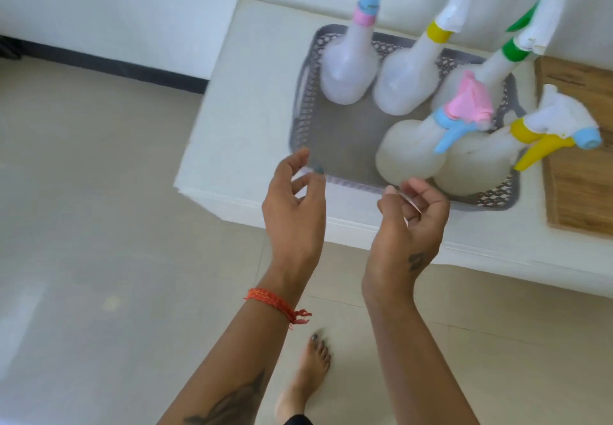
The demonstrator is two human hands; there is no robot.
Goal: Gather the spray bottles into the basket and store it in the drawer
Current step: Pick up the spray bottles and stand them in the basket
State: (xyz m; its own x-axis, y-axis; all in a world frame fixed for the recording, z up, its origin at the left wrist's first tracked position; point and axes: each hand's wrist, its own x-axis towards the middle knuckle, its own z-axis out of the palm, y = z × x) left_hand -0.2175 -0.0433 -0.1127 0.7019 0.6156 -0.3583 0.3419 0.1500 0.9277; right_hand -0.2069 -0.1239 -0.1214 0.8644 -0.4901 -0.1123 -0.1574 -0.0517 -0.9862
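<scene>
A grey perforated basket (300, 116) stands on a white cabinet top (242, 119). Several translucent spray bottles stand upright inside it: one with a pink collar (348, 73), one with a yellow collar (403, 83), one with a green collar (491, 73), one with a pink and blue trigger head (411, 152) and one with a yellow trigger (477, 166). My left hand (295, 205) hovers at the basket's near left corner, fingers apart, holding nothing. My right hand (411, 225) is at the near rim, fingers curled loosely, empty. Whether either hand touches the rim is blurred.
A wooden board (580, 192) lies on the cabinet top right of the basket. White wall with a dark skirting (116, 66) runs behind. Beige tiled floor (99, 225) spreads to the left and below, with my bare foot (308, 378) on it.
</scene>
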